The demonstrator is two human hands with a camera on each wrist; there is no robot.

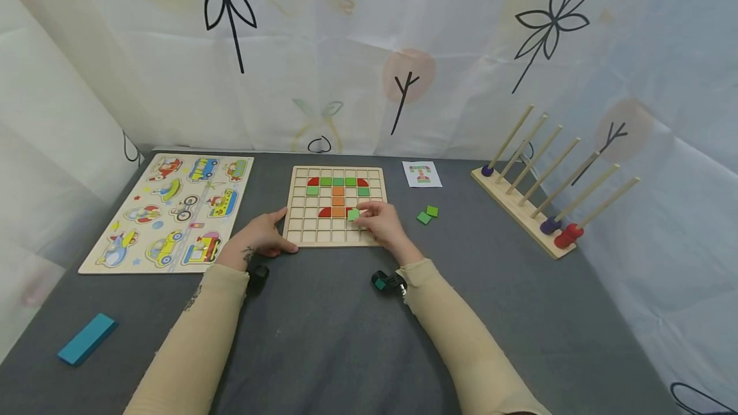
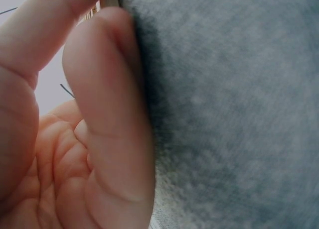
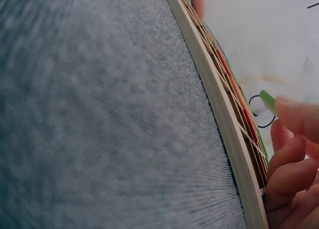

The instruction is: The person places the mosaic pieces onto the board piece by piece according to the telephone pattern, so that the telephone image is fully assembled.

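A wooden grid board (image 1: 300, 235) lies flat in the middle, with red, green and orange tiles set in its cells. My right hand (image 1: 383, 223) is over the board's right part and pinches a green square tile (image 1: 353, 214) between thumb and fingertips. In the right wrist view the green tile (image 3: 267, 100) is held tilted above the board's surface. My left hand (image 1: 262, 235) touches the board's lower left corner, thumb by the front edge and index finger along the left side; its fingers (image 2: 107, 89) look fairly straight in the left wrist view.
Several loose green tiles (image 1: 424, 218) and a pattern card (image 1: 422, 182) lie right of the board. At the far right stands a wooden peg rack (image 1: 513, 203) with beads. A vehicle picture puzzle (image 1: 129, 235) lies left, a blue block (image 1: 88, 339) near the front left.
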